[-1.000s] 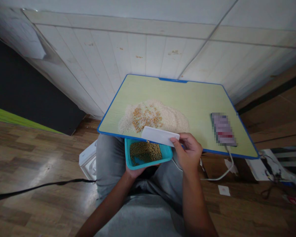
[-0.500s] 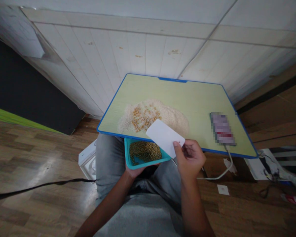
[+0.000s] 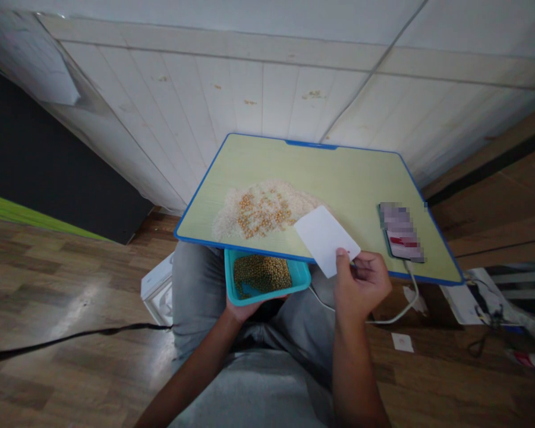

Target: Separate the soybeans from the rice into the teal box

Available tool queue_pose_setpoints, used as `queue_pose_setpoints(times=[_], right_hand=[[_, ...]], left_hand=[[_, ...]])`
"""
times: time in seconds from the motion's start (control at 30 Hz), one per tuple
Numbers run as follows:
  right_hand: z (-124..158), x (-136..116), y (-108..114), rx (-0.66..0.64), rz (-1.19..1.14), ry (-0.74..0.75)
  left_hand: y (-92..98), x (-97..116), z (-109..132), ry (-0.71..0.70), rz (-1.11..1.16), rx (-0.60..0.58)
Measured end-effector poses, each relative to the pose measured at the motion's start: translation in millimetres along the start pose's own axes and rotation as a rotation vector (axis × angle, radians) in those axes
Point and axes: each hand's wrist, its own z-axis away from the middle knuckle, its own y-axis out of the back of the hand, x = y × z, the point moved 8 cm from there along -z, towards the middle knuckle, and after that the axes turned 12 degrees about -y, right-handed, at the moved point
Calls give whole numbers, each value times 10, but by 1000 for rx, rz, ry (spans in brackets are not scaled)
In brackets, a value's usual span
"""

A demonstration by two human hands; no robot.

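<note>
My left hand (image 3: pixel 246 309) grips a turquoise plastic tray (image 3: pixel 299 279) from below, its fingers mostly hidden under it. Inside the tray lies a heap of small greenish-brown beans (image 3: pixel 263 274). The tray is over my lap, just under the near edge of a pale green tabletop (image 3: pixel 352 178) with a blue rim. My right hand (image 3: pixel 363 282) pinches a thin white card (image 3: pixel 325 238) by its lower right corner, the card tilted over the table's near edge. Beyond the card, pale rice-like grains (image 3: pixel 225 217) are spread with yellow beans (image 3: pixel 263 211) scattered among them.
A phone (image 3: pixel 401 232) lies on the table's right side, a white cable (image 3: pixel 414 297) hanging from it over the edge. A white panelled wall (image 3: pixel 232 89) stands behind the table. On the wooden floor are a white box (image 3: pixel 158 285) and a dark strap (image 3: pixel 80 337).
My right hand has drawn the white card to the right, away from the yellow beans. My left hand and the turquoise tray have stayed nearly still.
</note>
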Motion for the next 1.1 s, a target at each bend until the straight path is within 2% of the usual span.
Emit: queue_pose_setpoints(times=[0.37,0.7,0.8,0.9,1.1], right_hand=[[-69,-81,-55,35,-60,40],[-100,-155,-278,-142,-56,27],[-101,-187,-266,-127,-64,34],[-114,-191,-262,-108,-57,42],[-119,-145,-353,-196,-65,22]], left_hand=[[-81,21,18,-5,-18,-24],[-20,15,-5,3,-42,-35],[8,21,8,-6,-45,3],[92,21,7,-15,-28,90],[161,6,11,-7,32,182]])
